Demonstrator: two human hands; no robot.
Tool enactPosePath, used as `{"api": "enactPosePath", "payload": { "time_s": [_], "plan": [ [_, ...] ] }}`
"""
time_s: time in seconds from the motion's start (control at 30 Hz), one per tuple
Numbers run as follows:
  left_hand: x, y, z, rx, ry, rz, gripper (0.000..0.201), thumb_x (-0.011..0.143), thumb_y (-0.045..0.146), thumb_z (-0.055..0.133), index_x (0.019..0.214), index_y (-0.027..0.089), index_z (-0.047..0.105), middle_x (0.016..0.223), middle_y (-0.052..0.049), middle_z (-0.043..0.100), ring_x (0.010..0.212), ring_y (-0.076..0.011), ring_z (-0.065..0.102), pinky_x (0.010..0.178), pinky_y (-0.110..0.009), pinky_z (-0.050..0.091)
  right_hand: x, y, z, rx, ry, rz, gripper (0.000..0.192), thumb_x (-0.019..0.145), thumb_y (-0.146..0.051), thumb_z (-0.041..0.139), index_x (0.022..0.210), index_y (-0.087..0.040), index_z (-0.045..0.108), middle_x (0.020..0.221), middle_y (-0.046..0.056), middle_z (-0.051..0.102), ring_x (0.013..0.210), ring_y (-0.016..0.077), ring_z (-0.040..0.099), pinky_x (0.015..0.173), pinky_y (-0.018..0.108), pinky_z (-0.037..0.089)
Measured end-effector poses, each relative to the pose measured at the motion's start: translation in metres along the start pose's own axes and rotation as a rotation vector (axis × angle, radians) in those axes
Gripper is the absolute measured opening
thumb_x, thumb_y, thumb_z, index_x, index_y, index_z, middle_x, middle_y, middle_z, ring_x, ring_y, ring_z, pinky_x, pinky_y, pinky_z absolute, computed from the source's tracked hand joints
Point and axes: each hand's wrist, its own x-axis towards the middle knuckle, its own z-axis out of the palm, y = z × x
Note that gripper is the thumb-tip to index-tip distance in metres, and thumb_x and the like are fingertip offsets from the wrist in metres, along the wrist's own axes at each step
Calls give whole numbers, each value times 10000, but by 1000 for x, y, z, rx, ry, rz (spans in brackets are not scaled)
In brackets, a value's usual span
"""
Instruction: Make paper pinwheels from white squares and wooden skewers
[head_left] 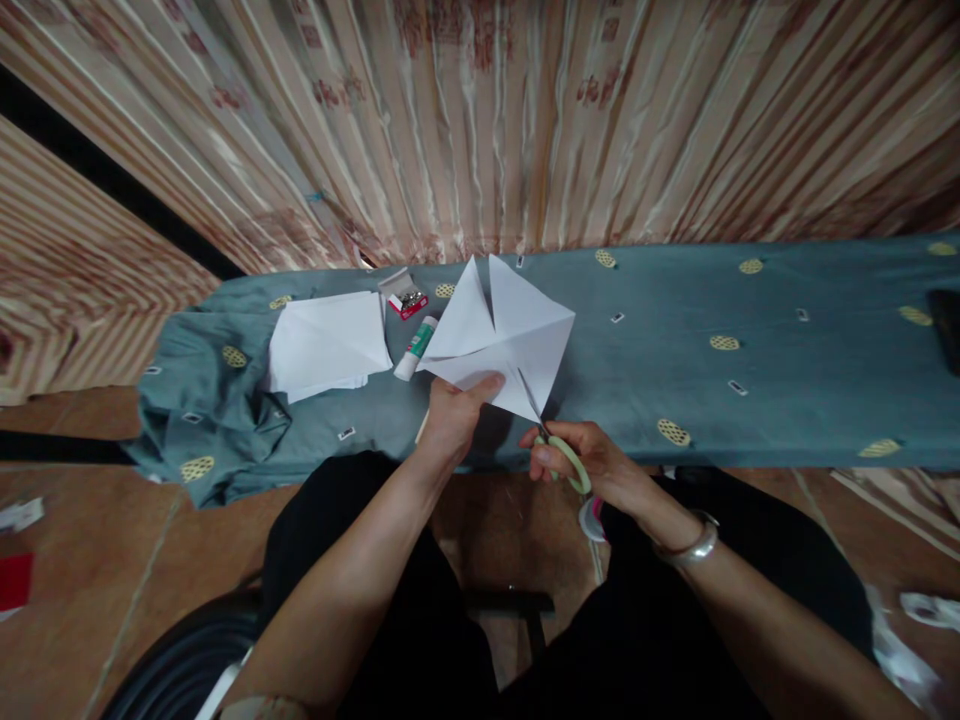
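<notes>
My left hand (454, 415) pinches the near edge of a folded white paper (504, 335), holding it up above the front edge of the cloth-covered table. My right hand (581, 462) grips scissors (553, 440) with pale green handles. Their blades reach up into the paper's lower right edge. The paper has several creased triangular flaps, two of them pointing up at the back.
A blue-grey patterned cloth (750, 340) covers the long table. On it lie a stack of white sheets (326, 345), a glue stick (416, 348) and a small red box of staples (405, 295). Striped curtains hang behind. Paper scraps (928, 608) lie on the floor.
</notes>
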Motion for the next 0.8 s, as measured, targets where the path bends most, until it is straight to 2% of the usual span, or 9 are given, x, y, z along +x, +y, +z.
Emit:
{"api": "enactPosePath", "payload": {
  "time_s": [0.5,0.8],
  "plan": [
    [0,4,2,15,58,-24,376,528,200,814,892,164,728,817,-39,741,732,-183,647,739,-320,496,2,-1,2,21,29,38,433,622,-561,803,747,-159,699,563,4,640,505,96,532,480,221,399],
    [1,3,1,17,49,-34,342,522,222,819,848,169,730,816,-44,739,750,-191,650,742,-321,501,2,-4,2,10,42,64,430,591,-555,824,714,-164,696,538,-5,626,486,96,532,469,222,410]
  ]
}}
